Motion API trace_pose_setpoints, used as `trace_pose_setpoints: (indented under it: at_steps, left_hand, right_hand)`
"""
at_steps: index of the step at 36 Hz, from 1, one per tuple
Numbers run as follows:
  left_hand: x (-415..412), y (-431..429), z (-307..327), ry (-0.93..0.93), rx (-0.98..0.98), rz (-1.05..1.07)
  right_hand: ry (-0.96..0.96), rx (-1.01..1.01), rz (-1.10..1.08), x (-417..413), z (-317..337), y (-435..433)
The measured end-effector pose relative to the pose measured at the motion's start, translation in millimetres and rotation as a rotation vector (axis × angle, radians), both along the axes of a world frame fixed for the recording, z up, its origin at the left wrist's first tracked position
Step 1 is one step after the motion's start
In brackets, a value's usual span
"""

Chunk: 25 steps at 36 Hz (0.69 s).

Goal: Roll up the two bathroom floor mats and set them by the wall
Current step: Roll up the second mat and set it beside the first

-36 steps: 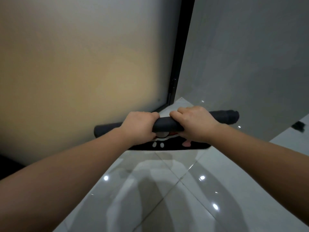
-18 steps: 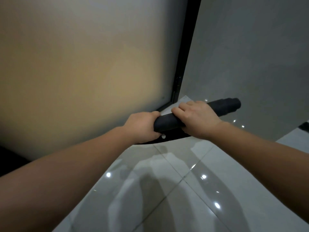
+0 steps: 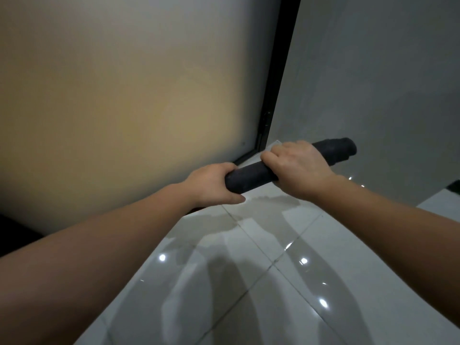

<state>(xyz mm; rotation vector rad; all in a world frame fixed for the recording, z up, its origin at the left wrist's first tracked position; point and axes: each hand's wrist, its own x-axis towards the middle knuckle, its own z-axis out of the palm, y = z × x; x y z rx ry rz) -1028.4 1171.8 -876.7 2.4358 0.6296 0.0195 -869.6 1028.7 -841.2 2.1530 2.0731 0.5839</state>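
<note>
- Beyond both hands stands a frosted glass panel (image 3: 124, 100), smooth and glowing warm yellow-tan; its black frame (image 3: 278, 78) rises just beyond the right hand (image 3: 297, 166) and meets the floor between the two hands.
- To the right of the frame, a matte grey wall (image 3: 378, 78) runs behind the right hand.
- Below the hands lies a glossy pale tile floor (image 3: 249, 282), with thin grout lines, small bright light reflections and soft shadows of the arms.
- Well off to the right of the right hand, at the picture's edge, sits a small dark object (image 3: 454, 186) on the floor; too little shows to tell what it is.
- The rolled mat (image 3: 251, 176) is a dark charcoal cylinder, matte and soft-looking, wound tight, with layered edges showing at its right end.
- The left hand (image 3: 211, 185) is wrapped over the roll's left part, fingers curled across the top, thumb below.
- The right hand clasps the roll from above, knuckles up, fingers folded over its far side; the roll's free end sticks out past this hand.
- The roll sits in the corner where panel, frame and wall meet; whether it rests on the tiles or is held just above them cannot be told.
- Its long axis runs left to right, tilted so that the right end points further away and higher in the picture, towards the grey wall.
</note>
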Motion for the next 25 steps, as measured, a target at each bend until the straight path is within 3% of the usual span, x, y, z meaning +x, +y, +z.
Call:
trace_pose_setpoints:
  at_steps: [2, 7, 11, 17, 21, 25]
  left_hand:
    - [-1, 1, -2, 0.003, 0.036, 0.000]
    - [-6, 2, -10, -0.072, 0.484, -0.004]
    - [-8, 4, -11, -0.115, 0.546, -0.020]
    - [3, -6, -8, -0.026, 0.260, -0.005]
    - [19, -24, -8, -0.191, -0.132, 0.084]
    - [24, -32, -13, -0.349, -0.233, 0.200]
  right_hand:
    - [0.016, -0.013, 0.012, -1, -2, 0]
    - [0.317, -0.301, -0.192, 8, 8, 4]
    - [0.414, -0.371, -0.288, 16, 7, 1]
    - [0.034, -0.234, -0.089, -1, 20, 4]
    - [-0.165, -0.201, 0.006, -25, 37, 17]
    - [-0.251, -0.197, -0.041, -27, 55, 21]
